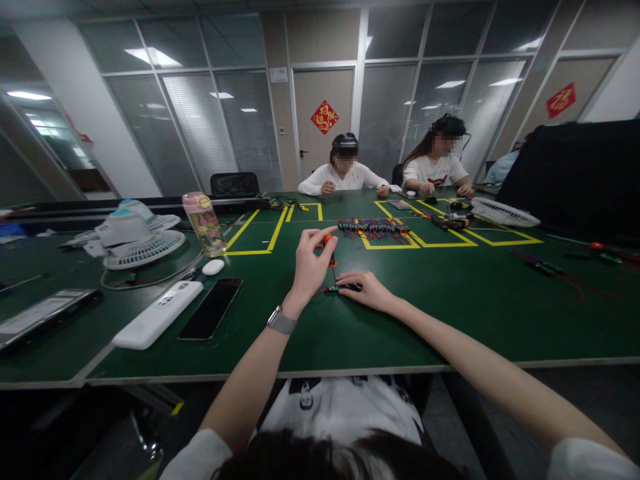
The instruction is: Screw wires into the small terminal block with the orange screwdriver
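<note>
My left hand (pixel 314 261), with a watch on its wrist, is closed round the orange and black handle of a screwdriver (pixel 333 261). The screwdriver stands nearly upright, its thin shaft pointing down at a small green circuit board (pixel 333 289) on the table. Whether the tip touches the board is too small to tell. My right hand (pixel 367 291) rests low on the table, fingers pressed on the board and a dark part (pixel 353 287) beside it. Red wires run out to the left of the board.
A row of wired circuit boards (pixel 374 229) lies beyond my hands. On the left are a black phone (pixel 211 309), a white power bank (pixel 159 315), a white case (pixel 213 267), a bottle (pixel 205 225) and fans (pixel 145 248). Two people sit across the green table (pixel 450 327).
</note>
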`<move>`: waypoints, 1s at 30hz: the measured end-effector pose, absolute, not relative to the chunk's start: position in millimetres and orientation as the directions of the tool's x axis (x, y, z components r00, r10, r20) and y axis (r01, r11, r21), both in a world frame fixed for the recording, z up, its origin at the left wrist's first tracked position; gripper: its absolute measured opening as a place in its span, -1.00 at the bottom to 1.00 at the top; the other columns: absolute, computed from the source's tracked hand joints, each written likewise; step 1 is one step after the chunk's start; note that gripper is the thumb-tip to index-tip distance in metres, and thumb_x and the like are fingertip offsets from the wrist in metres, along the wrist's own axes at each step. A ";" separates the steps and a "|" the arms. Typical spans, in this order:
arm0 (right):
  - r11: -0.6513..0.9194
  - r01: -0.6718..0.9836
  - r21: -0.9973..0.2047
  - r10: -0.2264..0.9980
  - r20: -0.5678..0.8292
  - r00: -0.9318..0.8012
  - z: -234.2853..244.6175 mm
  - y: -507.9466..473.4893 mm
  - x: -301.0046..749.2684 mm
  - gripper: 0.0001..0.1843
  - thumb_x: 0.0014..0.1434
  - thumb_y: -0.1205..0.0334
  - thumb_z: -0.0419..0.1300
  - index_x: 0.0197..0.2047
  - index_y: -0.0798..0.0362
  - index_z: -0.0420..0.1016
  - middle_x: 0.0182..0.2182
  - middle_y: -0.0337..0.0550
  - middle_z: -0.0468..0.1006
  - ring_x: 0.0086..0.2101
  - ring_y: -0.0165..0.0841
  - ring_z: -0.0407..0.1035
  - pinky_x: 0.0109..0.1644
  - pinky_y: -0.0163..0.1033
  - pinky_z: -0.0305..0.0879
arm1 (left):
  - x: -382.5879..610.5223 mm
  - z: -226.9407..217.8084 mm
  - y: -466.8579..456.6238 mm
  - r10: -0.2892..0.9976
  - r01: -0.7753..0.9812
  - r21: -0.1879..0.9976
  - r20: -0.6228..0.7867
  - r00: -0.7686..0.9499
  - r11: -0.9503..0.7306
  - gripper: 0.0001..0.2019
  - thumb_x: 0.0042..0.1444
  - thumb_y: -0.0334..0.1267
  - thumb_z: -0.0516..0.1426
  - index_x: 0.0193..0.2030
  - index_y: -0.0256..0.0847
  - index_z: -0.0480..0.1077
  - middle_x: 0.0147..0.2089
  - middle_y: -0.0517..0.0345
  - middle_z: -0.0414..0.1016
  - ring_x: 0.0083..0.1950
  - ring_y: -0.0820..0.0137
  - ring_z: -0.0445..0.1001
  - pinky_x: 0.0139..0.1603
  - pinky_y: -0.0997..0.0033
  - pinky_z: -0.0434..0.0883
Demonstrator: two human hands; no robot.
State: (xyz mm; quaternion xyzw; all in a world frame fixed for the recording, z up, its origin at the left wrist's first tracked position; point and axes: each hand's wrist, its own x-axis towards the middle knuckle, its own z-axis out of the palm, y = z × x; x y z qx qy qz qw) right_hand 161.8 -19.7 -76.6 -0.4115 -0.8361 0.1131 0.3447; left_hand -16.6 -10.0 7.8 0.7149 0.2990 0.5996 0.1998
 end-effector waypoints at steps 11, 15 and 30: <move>0.639 0.609 -0.470 0.764 0.475 -0.436 -77.5 -18.2 162.9 -0.78 0.16 0.20 0.22 -0.14 -0.01 0.62 -0.08 -0.05 0.59 -0.07 -0.20 0.47 0.07 -0.10 0.37 | -16.1 6.9 -9.6 0.661 0.193 0.637 0.743 0.100 -0.746 -0.76 0.18 -0.25 0.12 -0.03 -0.15 0.49 -0.15 0.09 0.37 -0.15 0.43 0.43 -0.09 0.46 0.41; 0.638 0.603 -0.479 0.765 0.486 -0.423 -78.7 -18.0 163.0 -0.78 0.16 0.19 0.22 -0.14 0.00 0.62 -0.10 -0.05 0.60 -0.08 -0.21 0.48 0.07 -0.11 0.37 | -16.8 8.2 -8.9 0.671 0.173 0.650 0.732 0.119 -0.740 -0.71 0.25 -0.35 0.01 0.03 -0.15 0.45 0.01 0.05 0.35 0.02 0.41 0.40 0.04 0.45 0.36; 0.622 0.615 -0.484 0.775 0.490 -0.398 -80.5 -17.3 161.7 -0.82 0.15 0.21 0.23 -0.21 -0.01 0.63 -0.13 -0.06 0.61 -0.12 -0.23 0.50 0.03 -0.12 0.39 | -14.8 7.9 -11.9 0.608 0.142 0.592 0.763 0.217 -0.793 -0.69 0.26 -0.35 0.00 0.10 -0.14 0.39 -0.06 0.07 0.44 -0.06 0.42 0.43 -0.02 0.44 0.37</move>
